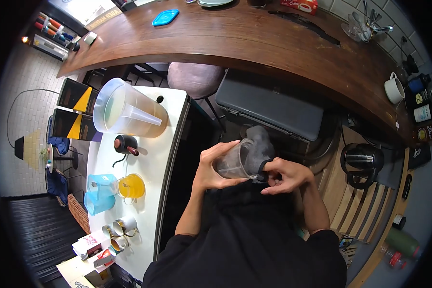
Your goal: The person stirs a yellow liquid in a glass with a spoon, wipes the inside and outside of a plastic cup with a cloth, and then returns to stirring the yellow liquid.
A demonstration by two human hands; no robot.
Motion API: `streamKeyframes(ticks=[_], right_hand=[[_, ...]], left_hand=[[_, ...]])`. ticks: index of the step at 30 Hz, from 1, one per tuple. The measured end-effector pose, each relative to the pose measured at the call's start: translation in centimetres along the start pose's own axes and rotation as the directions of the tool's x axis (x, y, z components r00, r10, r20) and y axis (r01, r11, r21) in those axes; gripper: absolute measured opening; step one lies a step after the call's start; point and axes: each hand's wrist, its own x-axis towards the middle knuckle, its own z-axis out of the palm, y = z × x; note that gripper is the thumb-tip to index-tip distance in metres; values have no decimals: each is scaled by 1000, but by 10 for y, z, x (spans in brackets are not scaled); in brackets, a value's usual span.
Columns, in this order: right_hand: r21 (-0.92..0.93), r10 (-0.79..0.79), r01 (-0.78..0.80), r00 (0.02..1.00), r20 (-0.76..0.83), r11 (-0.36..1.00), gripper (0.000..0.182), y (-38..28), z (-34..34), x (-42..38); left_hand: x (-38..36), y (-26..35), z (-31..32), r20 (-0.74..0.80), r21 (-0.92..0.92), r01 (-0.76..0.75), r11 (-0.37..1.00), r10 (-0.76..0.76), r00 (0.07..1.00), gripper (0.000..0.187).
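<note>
In front of my dark apron, my left hand [211, 168] is wrapped around a clear cup [233, 161], which is tilted with its mouth toward the right. My right hand [288, 175] is beside the cup's mouth, with its thumb and fingers pinched on the dark edge of a soft grey cloth [260, 146]. The cloth bunches up against the rim, and part of it may be inside the cup. Its exact form is hard to make out.
To the left, a white table [149, 192] holds a large plastic measuring jug [129, 110], a yellow drink [131, 186], blue pitchers [100, 192] and several mugs [125, 224]. A black kettle [362, 161] is at right, beside a slatted wooden rack [362, 211]. Ahead runs a wooden counter [216, 33].
</note>
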Motion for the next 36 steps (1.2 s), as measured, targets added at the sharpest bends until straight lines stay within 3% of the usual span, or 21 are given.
streamKeyframes(ticks=[2,4,11,13,14,16,17,19,20,22,24,26,27,29,30,32,36], right_hand=[[30,22,-23,998,60,999,35,-2,-2,0],[192,23,-48,991,134,980,38,-6,-2,2],[370,-42,13,997,72,929,37,-3,5,6],[120,79,-89,993,91,989,35,-1,5,6],[120,80,-91,992,93,989,35,-5,4,7],[-161,62,-60,998,8,985,32,-18,5,10],[-156,66,-64,998,7,986,32,-20,6,9],[-470,-10,-54,991,-133,881,31,-23,7,9],[-469,-9,-55,991,-132,882,31,-23,6,9],[-652,-34,-113,977,-208,750,33,-19,4,9],[-676,-74,-104,971,-229,729,33,-16,5,10],[-481,-35,-48,986,-162,875,32,-20,3,13],[-482,-36,-46,986,-161,875,32,-21,2,15],[-28,107,-109,993,-56,994,35,-21,0,16],[-29,107,-108,993,-50,994,35,-20,0,17],[224,193,-185,981,-11,957,43,-16,1,17],[264,158,-145,987,-29,954,48,4,2,14]], left_hand=[[3,8,0,33,24,19,1000,-19,999,87],[4,8,0,35,17,34,999,-35,999,86],[11,17,-9,80,60,50,997,-54,995,84],[11,15,-12,61,74,46,996,-51,997,84],[10,13,-12,47,90,40,995,-45,998,84],[9,12,-12,35,69,28,997,-30,999,83],[8,12,-13,39,56,39,998,-42,998,86],[7,11,-14,51,12,76,997,-76,996,90],[6,12,-14,50,11,78,997,-78,996,90],[8,13,-16,47,-97,150,984,-146,988,92],[7,10,-17,47,-130,176,976,-171,984,92],[5,10,-17,42,-161,200,966,-196,980,92],[5,11,-16,56,-131,210,969,-204,977,92],[6,13,-12,71,-88,248,965,-243,968,91],[6,12,-10,66,-87,250,964,-244,967,91],[8,9,-9,96,-60,250,966,-243,965,91],[7,-1,0,118,-108,322,941,-309,944,87]])
